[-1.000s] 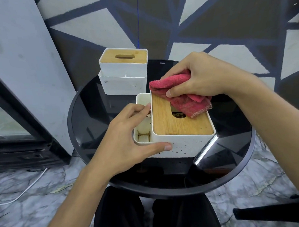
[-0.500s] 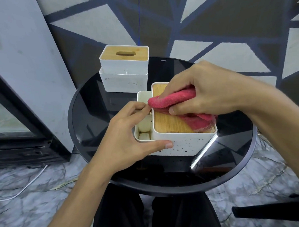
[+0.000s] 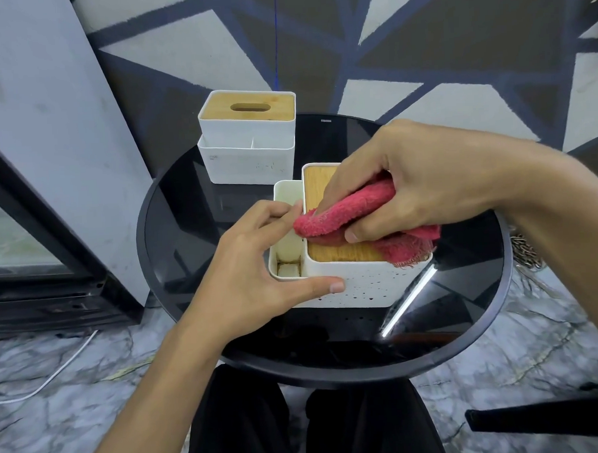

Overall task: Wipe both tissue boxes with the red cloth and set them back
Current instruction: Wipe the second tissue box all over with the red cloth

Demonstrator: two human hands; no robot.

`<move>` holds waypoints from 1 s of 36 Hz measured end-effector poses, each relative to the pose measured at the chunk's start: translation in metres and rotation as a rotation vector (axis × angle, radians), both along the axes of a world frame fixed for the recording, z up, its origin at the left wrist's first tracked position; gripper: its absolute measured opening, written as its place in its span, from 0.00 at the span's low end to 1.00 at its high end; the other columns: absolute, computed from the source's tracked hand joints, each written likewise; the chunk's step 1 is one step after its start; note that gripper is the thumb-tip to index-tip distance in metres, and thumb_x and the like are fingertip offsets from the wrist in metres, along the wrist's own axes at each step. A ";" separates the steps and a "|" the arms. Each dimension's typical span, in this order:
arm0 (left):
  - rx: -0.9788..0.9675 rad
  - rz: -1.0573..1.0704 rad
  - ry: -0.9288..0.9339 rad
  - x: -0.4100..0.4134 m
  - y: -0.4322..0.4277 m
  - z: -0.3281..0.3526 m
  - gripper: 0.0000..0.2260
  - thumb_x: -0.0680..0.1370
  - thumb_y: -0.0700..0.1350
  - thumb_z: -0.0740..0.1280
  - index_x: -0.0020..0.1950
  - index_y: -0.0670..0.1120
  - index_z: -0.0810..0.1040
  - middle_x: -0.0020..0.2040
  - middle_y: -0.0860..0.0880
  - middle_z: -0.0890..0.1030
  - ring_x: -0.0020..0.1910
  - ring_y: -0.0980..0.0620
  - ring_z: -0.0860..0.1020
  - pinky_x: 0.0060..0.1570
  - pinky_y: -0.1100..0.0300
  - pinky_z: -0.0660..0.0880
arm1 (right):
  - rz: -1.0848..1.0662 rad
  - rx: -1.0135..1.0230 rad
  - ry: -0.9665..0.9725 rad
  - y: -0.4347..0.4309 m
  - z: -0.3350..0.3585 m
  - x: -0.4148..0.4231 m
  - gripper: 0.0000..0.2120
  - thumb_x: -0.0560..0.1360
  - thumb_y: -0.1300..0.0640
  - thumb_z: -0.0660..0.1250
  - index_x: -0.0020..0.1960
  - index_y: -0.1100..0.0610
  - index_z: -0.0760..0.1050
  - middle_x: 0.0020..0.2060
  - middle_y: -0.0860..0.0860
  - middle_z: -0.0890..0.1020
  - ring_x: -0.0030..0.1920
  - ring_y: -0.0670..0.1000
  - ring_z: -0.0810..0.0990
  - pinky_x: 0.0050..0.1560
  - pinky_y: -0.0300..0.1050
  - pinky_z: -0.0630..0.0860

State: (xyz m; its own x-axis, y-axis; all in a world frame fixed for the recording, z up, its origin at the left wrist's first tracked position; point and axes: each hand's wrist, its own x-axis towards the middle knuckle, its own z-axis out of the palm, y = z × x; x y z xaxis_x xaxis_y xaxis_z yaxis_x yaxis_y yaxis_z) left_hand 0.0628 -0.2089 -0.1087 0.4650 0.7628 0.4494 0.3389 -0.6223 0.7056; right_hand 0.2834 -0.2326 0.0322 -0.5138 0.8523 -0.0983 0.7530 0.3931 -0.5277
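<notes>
A white tissue box with a wooden lid (image 3: 356,285) stands near the middle of the round black table (image 3: 174,238). My right hand (image 3: 419,180) grips the bunched red cloth (image 3: 345,214) and presses it onto the lid's near half. My left hand (image 3: 258,259) holds the box's left side, thumb on the front wall and fingers at the side compartment's rim. The second tissue box (image 3: 247,137), also white with a wooden lid, stands at the table's far left edge, untouched.
A grey panel (image 3: 47,134) and a dark-framed glass door (image 3: 24,245) stand left of the table. A white cable (image 3: 50,377) lies on the marble floor. My dark-trousered legs (image 3: 299,428) are under the table's near edge. A black bar (image 3: 546,417) juts in at the lower right.
My right hand has dragged the red cloth along the wooden lid from its far end toward me. My left hand has kept its hold on the box.
</notes>
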 end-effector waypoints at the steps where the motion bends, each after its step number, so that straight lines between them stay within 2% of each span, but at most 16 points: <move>1: 0.002 -0.002 -0.001 0.000 0.000 0.000 0.35 0.65 0.61 0.83 0.69 0.51 0.84 0.61 0.54 0.79 0.64 0.51 0.79 0.63 0.65 0.75 | 0.012 -0.018 0.007 -0.001 0.001 -0.001 0.13 0.74 0.54 0.79 0.55 0.39 0.89 0.47 0.43 0.90 0.44 0.43 0.87 0.43 0.39 0.82; 4: -0.008 -0.001 -0.004 0.000 0.001 0.000 0.36 0.65 0.61 0.84 0.70 0.51 0.83 0.61 0.53 0.79 0.64 0.51 0.79 0.63 0.65 0.74 | 0.062 -0.044 -0.002 -0.006 -0.001 -0.003 0.12 0.73 0.52 0.78 0.54 0.39 0.89 0.49 0.46 0.90 0.47 0.49 0.88 0.50 0.53 0.84; 5: -0.009 0.002 -0.004 0.000 0.001 -0.001 0.37 0.64 0.61 0.84 0.71 0.50 0.83 0.61 0.52 0.79 0.64 0.50 0.78 0.64 0.64 0.74 | 0.072 -0.046 -0.004 -0.008 -0.002 -0.004 0.11 0.73 0.52 0.78 0.53 0.39 0.89 0.49 0.47 0.90 0.47 0.50 0.88 0.50 0.54 0.84; 9: -0.015 -0.002 -0.005 0.000 0.000 -0.001 0.38 0.64 0.61 0.84 0.71 0.51 0.82 0.61 0.53 0.79 0.65 0.50 0.78 0.64 0.65 0.74 | 0.072 -0.031 0.013 -0.014 -0.006 -0.001 0.14 0.73 0.53 0.78 0.55 0.39 0.88 0.50 0.45 0.90 0.49 0.48 0.88 0.51 0.51 0.84; 13: -0.011 0.002 0.001 0.000 0.000 -0.001 0.37 0.64 0.62 0.83 0.71 0.51 0.83 0.61 0.54 0.79 0.64 0.51 0.78 0.63 0.67 0.73 | 0.071 0.007 0.037 -0.016 -0.010 0.003 0.14 0.74 0.54 0.78 0.56 0.39 0.88 0.50 0.47 0.89 0.49 0.51 0.88 0.49 0.54 0.84; 15: -0.002 0.007 0.003 0.000 0.000 -0.001 0.36 0.65 0.63 0.83 0.70 0.51 0.83 0.60 0.55 0.79 0.64 0.50 0.79 0.62 0.66 0.74 | 0.043 0.019 0.074 -0.017 -0.012 0.006 0.16 0.73 0.54 0.78 0.58 0.39 0.88 0.50 0.46 0.90 0.50 0.50 0.88 0.51 0.51 0.84; 19: 0.005 0.011 -0.001 0.000 0.000 -0.002 0.39 0.65 0.62 0.83 0.72 0.50 0.82 0.61 0.54 0.79 0.63 0.50 0.79 0.62 0.62 0.75 | -0.081 0.131 0.139 -0.015 -0.010 0.014 0.23 0.70 0.54 0.81 0.64 0.39 0.85 0.51 0.35 0.88 0.53 0.39 0.86 0.55 0.35 0.81; 22: -0.012 0.018 0.002 -0.001 0.001 -0.003 0.42 0.64 0.65 0.83 0.75 0.51 0.79 0.62 0.56 0.79 0.66 0.52 0.79 0.64 0.64 0.75 | -0.156 0.168 0.168 -0.002 -0.007 0.021 0.21 0.71 0.56 0.81 0.62 0.41 0.87 0.50 0.34 0.88 0.52 0.36 0.86 0.54 0.30 0.80; 25: -0.011 0.021 0.000 -0.001 0.001 -0.004 0.44 0.64 0.67 0.81 0.77 0.51 0.77 0.62 0.59 0.78 0.67 0.55 0.78 0.65 0.68 0.73 | -0.199 0.182 0.140 0.016 -0.005 0.023 0.18 0.72 0.56 0.81 0.60 0.42 0.87 0.50 0.36 0.89 0.51 0.37 0.87 0.55 0.34 0.82; 30: -0.015 0.026 -0.004 -0.001 0.001 -0.005 0.45 0.64 0.67 0.82 0.76 0.49 0.78 0.63 0.58 0.78 0.67 0.54 0.78 0.66 0.65 0.74 | -0.216 0.108 -0.011 0.040 -0.009 0.011 0.17 0.72 0.50 0.80 0.58 0.36 0.86 0.52 0.37 0.88 0.53 0.40 0.86 0.60 0.48 0.84; 32: -0.009 0.028 -0.003 -0.001 0.001 -0.005 0.44 0.64 0.67 0.81 0.76 0.49 0.78 0.63 0.58 0.78 0.67 0.54 0.78 0.65 0.63 0.75 | -0.182 0.094 -0.035 0.040 -0.011 0.007 0.16 0.70 0.48 0.80 0.56 0.35 0.86 0.53 0.36 0.87 0.54 0.40 0.85 0.61 0.49 0.84; 36: -0.003 0.012 -0.013 0.000 0.001 -0.004 0.41 0.65 0.63 0.84 0.75 0.52 0.79 0.62 0.55 0.79 0.65 0.51 0.79 0.64 0.59 0.76 | -0.100 0.074 -0.027 0.027 -0.011 0.005 0.16 0.69 0.50 0.80 0.56 0.37 0.87 0.52 0.37 0.87 0.54 0.42 0.85 0.60 0.51 0.83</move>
